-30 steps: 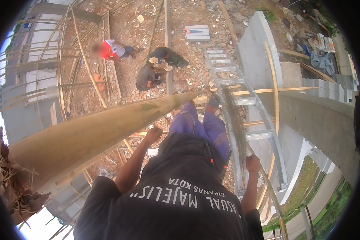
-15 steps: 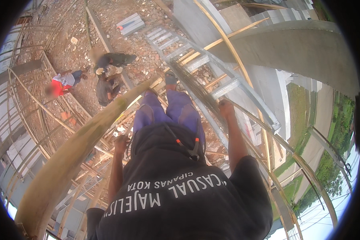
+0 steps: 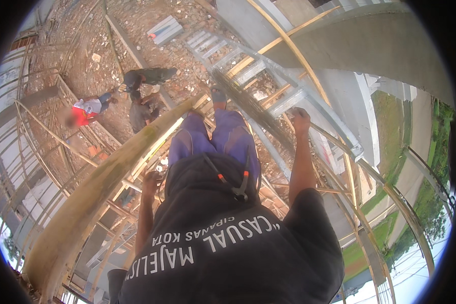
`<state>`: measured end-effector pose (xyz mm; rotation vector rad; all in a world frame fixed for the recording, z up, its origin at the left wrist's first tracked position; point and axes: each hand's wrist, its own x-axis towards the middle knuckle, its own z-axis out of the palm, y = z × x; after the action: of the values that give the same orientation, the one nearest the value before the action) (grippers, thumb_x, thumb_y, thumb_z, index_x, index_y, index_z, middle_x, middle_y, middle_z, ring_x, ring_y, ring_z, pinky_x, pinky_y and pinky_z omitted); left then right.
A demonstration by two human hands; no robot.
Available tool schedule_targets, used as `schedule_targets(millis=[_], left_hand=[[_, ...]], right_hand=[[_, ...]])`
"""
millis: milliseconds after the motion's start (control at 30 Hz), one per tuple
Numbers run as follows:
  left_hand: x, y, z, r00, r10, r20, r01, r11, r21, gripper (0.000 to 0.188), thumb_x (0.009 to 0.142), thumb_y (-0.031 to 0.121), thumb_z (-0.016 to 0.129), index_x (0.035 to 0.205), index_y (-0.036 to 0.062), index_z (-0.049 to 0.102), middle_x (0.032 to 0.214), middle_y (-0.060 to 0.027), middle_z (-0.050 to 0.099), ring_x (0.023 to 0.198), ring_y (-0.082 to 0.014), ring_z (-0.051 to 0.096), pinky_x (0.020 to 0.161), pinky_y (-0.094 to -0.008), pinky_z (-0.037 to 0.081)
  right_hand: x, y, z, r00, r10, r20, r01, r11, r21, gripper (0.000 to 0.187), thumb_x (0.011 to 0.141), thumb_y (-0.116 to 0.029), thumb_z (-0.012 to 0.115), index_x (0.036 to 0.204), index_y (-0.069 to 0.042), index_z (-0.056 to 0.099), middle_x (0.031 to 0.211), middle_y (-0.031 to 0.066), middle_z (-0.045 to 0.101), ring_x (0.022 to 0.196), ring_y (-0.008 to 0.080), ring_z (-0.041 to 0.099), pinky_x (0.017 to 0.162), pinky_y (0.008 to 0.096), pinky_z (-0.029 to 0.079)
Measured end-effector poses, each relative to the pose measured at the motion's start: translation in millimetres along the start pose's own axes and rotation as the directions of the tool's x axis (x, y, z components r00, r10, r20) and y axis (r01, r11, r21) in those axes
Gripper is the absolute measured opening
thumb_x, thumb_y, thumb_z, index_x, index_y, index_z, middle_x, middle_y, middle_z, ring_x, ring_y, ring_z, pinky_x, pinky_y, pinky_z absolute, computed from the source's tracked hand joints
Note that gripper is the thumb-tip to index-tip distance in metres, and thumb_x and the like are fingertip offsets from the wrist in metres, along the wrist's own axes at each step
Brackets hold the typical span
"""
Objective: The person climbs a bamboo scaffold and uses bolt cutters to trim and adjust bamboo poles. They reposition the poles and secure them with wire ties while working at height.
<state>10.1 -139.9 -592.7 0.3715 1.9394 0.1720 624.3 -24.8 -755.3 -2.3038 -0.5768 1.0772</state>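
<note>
My right hand is closed beside a rung of the metal ladder, at the upper end of a thin bamboo pole; what lies inside its fingers is hidden. My left hand hangs low by my left hip with fingers curled, and I cannot make out anything in them. A tool with two dark, orange-banded handles and a metal head, like pincers, rests at my waist. A bundle of thin rods lies along the ladder's near side. My sandalled foot is next to it.
A thick bamboo pole slants up on my left. Far below, a person in red and other people in dark clothes are on rubble ground. Bamboo scaffolding surrounds me. A curved concrete wall stands at right.
My right hand has moved forward and to the right, beside the ladder rung. My left hand stays near my hip. The view has shifted slightly, and the people below stay close together.
</note>
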Motion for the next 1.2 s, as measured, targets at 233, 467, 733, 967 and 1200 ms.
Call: schedule_targets(millis=[233, 467, 733, 967, 1200], left_hand=[[7.5, 16.7, 15.2, 0.999, 0.022, 0.044, -0.028, 0.988, 0.154, 0.034, 0.092, 0.028, 0.053, 0.109, 0.0002, 0.062, 0.094, -0.0101, 0.066, 0.084, -0.019, 0.064, 0.07, -0.0316, 0.051], [17.4, 31.7, 23.6, 0.995, 0.062, 0.08, -0.068, 0.995, 0.078, 0.03, 0.096, 0.022, 0.051, 0.107, -0.0035, 0.061, 0.099, -0.0102, 0.066, 0.091, -0.0197, 0.066, 0.074, -0.0325, 0.054], [40.3, 2.3, 14.6, 0.945, 0.268, 0.19, -0.298, 0.942, 0.153, 0.023, 0.086, 0.007, 0.06, 0.107, -0.0019, 0.061, 0.098, -0.0138, 0.064, 0.093, -0.0244, 0.065, 0.078, -0.0378, 0.054], [17.9, 26.7, 19.7, 0.992, 0.05, 0.118, -0.065, 0.989, 0.136, 0.043, 0.093, 0.038, 0.058, 0.119, 0.0039, 0.058, 0.105, -0.0084, 0.064, 0.095, -0.023, 0.063, 0.078, -0.0394, 0.05], [18.1, 10.3, 16.4, 0.989, 0.021, 0.149, -0.041, 0.991, 0.129, 0.049, 0.093, 0.038, 0.058, 0.125, 0.001, 0.055, 0.111, -0.0108, 0.063, 0.104, -0.026, 0.061, 0.086, -0.0426, 0.049]], right_hand=[[9.6, 17.2, -44.6, 0.981, -0.136, 0.135, 0.175, 0.924, -0.34, 0.034, 0.085, -0.035, 0.06, 0.104, -0.009, 0.07, 0.093, 0.0173, 0.07, 0.09, 0.0307, 0.068, 0.081, 0.0381, 0.05], [-30.0, -1.5, -48.3, 0.9, 0.037, 0.435, 0.25, 0.774, -0.582, 0.038, 0.084, -0.043, 0.062, 0.104, -0.011, 0.07, 0.107, 0.0144, 0.069, 0.104, 0.0309, 0.063, 0.09, 0.0408, 0.048], [-39.5, -8.3, -28.7, 0.846, 0.181, 0.501, 0.322, 0.576, -0.751, 0.048, 0.085, -0.053, 0.057, 0.11, -0.014, 0.069, 0.113, 0.0147, 0.067, 0.108, 0.0334, 0.062, 0.094, 0.0462, 0.048], [-37.4, -1.9, -26.4, 0.873, 0.192, 0.448, 0.292, 0.53, -0.796, 0.042, 0.086, -0.044, 0.057, 0.11, -0.013, 0.069, 0.116, 0.0158, 0.066, 0.109, 0.0339, 0.062, 0.095, 0.046, 0.048], [-31.9, 15.2, -29.1, 0.857, 0.129, 0.499, 0.328, 0.61, -0.721, 0.037, 0.084, -0.04, 0.059, 0.11, -0.015, 0.069, 0.114, 0.0152, 0.066, 0.109, 0.0335, 0.062, 0.095, 0.0432, 0.048]])
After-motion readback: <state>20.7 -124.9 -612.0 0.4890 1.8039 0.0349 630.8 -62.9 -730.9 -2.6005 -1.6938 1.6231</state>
